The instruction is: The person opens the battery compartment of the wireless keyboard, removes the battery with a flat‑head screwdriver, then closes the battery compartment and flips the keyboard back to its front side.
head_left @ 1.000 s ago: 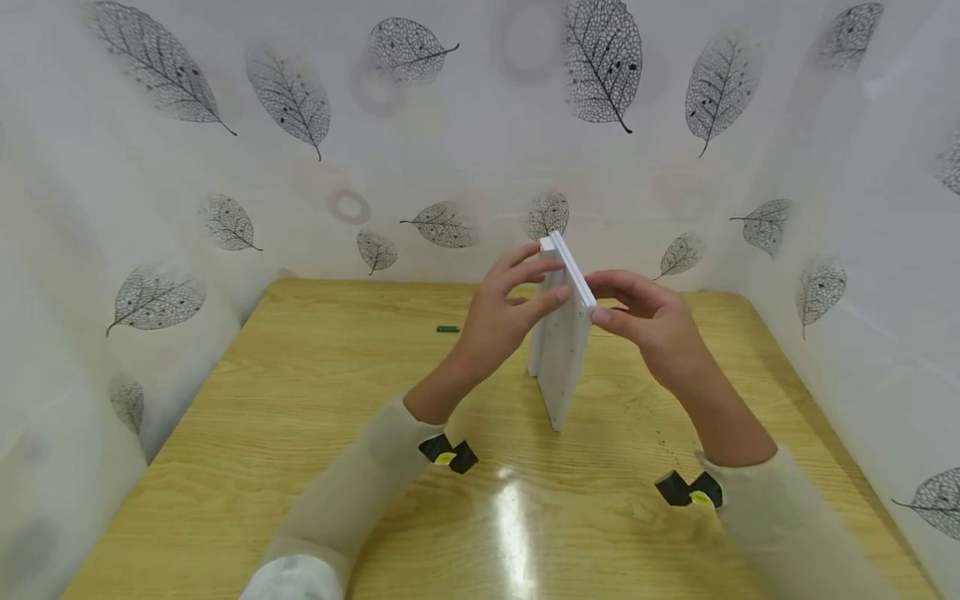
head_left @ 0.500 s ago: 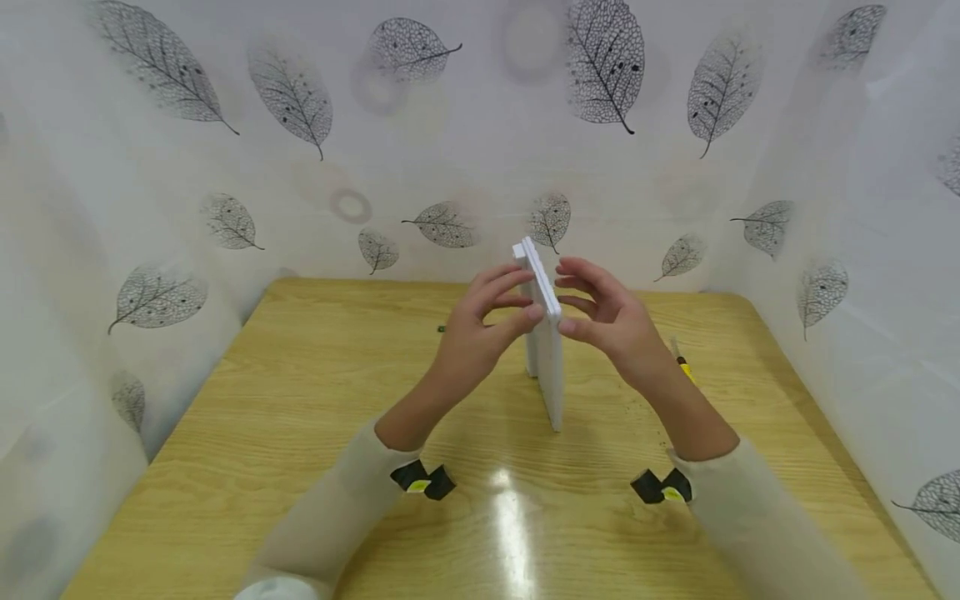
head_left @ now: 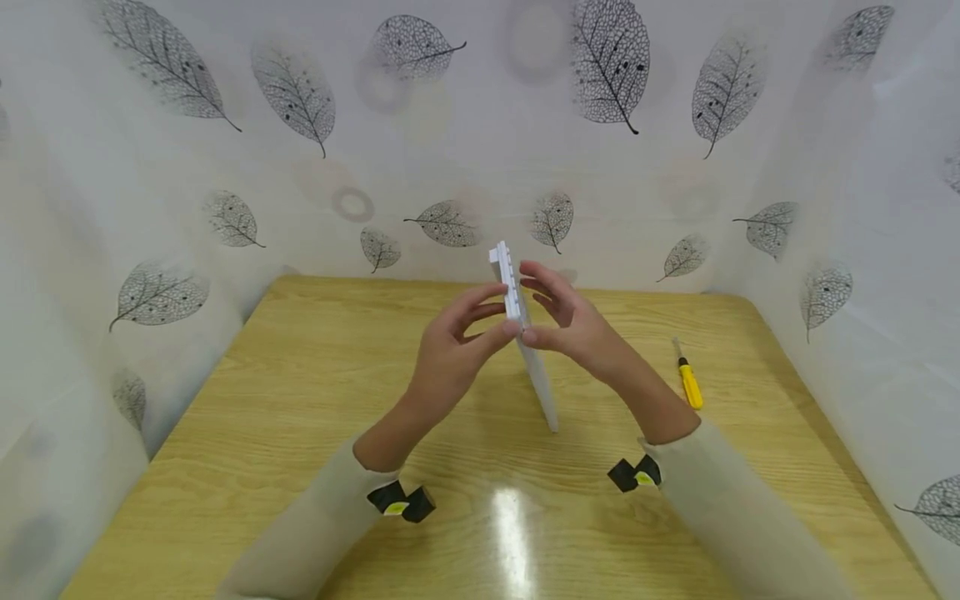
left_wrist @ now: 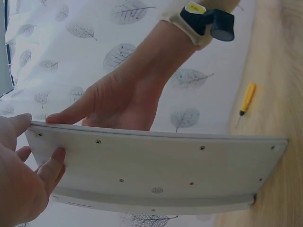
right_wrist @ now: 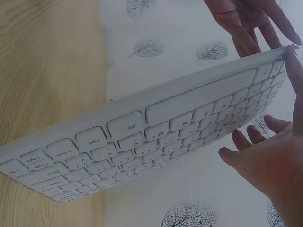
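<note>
A white keyboard (head_left: 538,379) stands on one short end, its upper end leaning left in the head view. My left hand (head_left: 450,342) holds the upper end from the left, thumb at the near corner and fingertips against the back. Several small screws dot that back in the left wrist view. From the other side my right hand (head_left: 581,333) grips the same end, its thumb at the corner edge beside the left thumb. Its curved fingers lie close along the key side. Rows of keys (right_wrist: 184,123) face the right wrist camera.
A screwdriver (head_left: 688,382) with a yellow handle lies on the wooden table (head_left: 300,400), right of the keyboard. Pale curtains (head_left: 465,150) with a leaf print surround the table at the back and sides.
Both hands have moved left, tilting the keyboard's upper end left while its lower end stays in place. The screwdriver has come out from behind the right arm; a small green piece is now hidden.
</note>
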`<state>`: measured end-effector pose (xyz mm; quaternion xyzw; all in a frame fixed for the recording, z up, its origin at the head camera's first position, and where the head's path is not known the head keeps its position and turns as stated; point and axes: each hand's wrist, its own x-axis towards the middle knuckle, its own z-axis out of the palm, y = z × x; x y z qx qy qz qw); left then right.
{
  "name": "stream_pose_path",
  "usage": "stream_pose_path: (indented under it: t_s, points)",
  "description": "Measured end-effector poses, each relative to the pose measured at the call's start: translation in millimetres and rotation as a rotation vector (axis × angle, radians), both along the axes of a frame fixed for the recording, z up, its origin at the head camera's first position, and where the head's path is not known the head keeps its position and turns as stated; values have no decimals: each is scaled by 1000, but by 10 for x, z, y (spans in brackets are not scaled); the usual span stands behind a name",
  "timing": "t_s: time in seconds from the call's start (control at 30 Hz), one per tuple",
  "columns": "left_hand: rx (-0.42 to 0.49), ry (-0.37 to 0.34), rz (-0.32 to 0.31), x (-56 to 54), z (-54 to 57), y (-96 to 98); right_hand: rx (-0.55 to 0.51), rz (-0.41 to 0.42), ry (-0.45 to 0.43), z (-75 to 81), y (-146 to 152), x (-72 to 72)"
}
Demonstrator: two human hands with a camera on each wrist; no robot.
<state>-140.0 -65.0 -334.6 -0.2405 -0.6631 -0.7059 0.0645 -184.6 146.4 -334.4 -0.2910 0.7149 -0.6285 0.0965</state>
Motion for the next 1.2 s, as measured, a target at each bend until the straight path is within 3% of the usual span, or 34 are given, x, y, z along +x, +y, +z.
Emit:
stream_pose_path:
  t_s: [0.33, 0.87, 0.97, 1.2]
  points:
    - [-1, 20, 82, 44, -74, -225, 170, 35, -20, -174, -167, -172]
    - [37, -6, 10, 14, -273, -532, 338, 8, -43, -476, -209, -237]
    - [50, -39, 1, -6, -333, -574, 348, -7, -16, -516, -218, -246]
    - [85, -193, -15, -17, -438, -644, 436, -70, 45, -601, -196, -247]
